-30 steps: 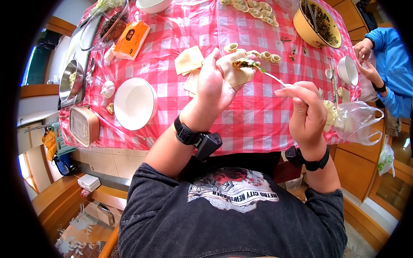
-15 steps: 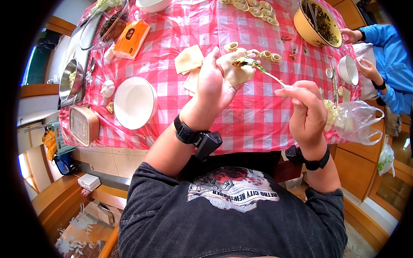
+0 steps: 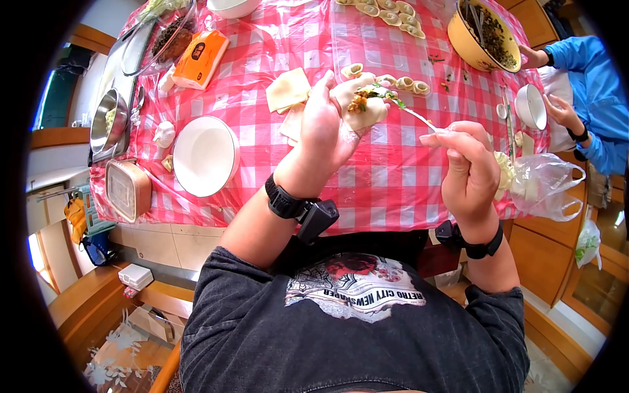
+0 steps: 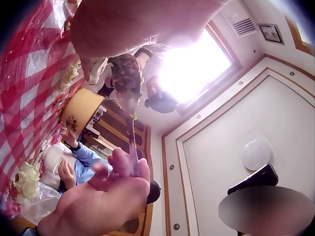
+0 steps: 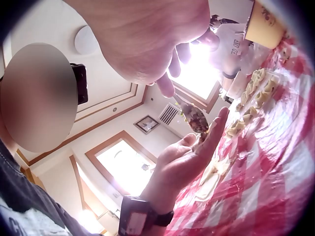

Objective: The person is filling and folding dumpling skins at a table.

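Note:
My left hand [image 3: 319, 128] is palm up, carrying a pale dough wrapper [image 3: 372, 119] on its straight fingers. Above the wrapper, my right hand [image 3: 470, 171] pinches a spoon [image 3: 417, 120] by the end of its handle. Brown and green chopped filling [image 3: 357, 103] lies at the wrapper's middle, right at the spoon's bowl. In the right wrist view, the bowl of the spoon [image 5: 198, 121] tips down toward the left hand's fingers, with filling clinging to it. A stack of square wrappers [image 3: 288, 90] lies just left of the left hand.
Folded dumplings [image 3: 404, 85] stand in a row beyond the left hand, with more [image 3: 388, 13] farther back. A yellow bowl of filling [image 3: 458, 46] is at the far right, near a person in blue [image 3: 599, 98]. Left are a white bowl [image 3: 206, 157] and an orange tissue pack [image 3: 202, 60].
The spoon has tilted, and filling from it now shows on the wrapper. My left hand stays in place. The other person's hand has moved to the yellow bowl's rim.

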The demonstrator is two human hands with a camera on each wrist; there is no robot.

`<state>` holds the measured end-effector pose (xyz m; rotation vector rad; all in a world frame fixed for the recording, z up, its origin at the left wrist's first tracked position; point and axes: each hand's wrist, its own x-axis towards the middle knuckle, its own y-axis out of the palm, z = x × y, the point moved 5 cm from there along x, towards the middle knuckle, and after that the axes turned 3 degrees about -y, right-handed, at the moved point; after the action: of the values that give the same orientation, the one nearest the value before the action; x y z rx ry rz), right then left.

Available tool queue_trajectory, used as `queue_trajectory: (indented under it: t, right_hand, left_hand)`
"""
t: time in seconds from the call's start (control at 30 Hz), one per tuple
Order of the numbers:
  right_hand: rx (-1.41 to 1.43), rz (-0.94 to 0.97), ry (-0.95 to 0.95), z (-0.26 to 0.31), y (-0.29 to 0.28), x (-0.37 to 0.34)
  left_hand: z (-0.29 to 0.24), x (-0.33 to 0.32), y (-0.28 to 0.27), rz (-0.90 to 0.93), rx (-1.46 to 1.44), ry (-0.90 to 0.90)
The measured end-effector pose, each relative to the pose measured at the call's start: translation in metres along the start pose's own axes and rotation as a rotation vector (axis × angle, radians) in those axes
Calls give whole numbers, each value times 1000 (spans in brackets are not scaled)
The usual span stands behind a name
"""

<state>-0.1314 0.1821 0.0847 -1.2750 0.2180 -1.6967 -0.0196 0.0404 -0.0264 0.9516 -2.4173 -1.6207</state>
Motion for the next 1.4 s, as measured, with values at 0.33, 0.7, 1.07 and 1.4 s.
queue_trajectory:
  t: [0.33,0.7,1.07,1.4]
  right_hand:
    - [-8,44,10,0,1,-2]
    - [72,-46,46,-7,-1,-3]
    - [63,-68,23,4,-3,-3]
    - [155,-93,157,6,9,-8]
  left_hand:
    - [0,0,-1,10,-1,-2]
    - [1,1,-3,-64,-74,5]
    - [-1,1,0,-22,-33,20]
    - [-4,-2,8,-46,-29,46]
